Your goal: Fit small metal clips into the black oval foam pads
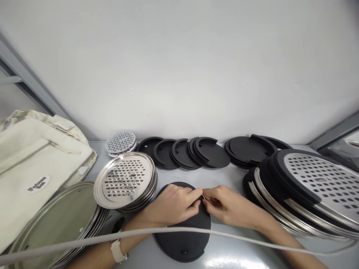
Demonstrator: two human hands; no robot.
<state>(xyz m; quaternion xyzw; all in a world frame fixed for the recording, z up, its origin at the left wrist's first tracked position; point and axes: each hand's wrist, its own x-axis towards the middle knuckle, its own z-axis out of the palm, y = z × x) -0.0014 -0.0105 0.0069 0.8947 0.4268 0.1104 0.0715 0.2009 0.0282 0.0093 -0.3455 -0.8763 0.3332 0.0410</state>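
Note:
A round black disc with a small knob or hole near its front edge lies on the table before me. Over its upper part, my left hand is closed, its fingertips pinched together by the disc's right side. My right hand meets it there, thumb and finger pinched too. Between the fingertips shows a small thin shiny piece, too small to name. On the left stands a stack of round metal plates topped by a grater plate. To the right are stacked metal graters with black rims.
Black C-rimmed discs lie in an overlapping row along the wall, beside small grater discs. Large round trays and a cream bag fill the left. A white cable crosses the foreground.

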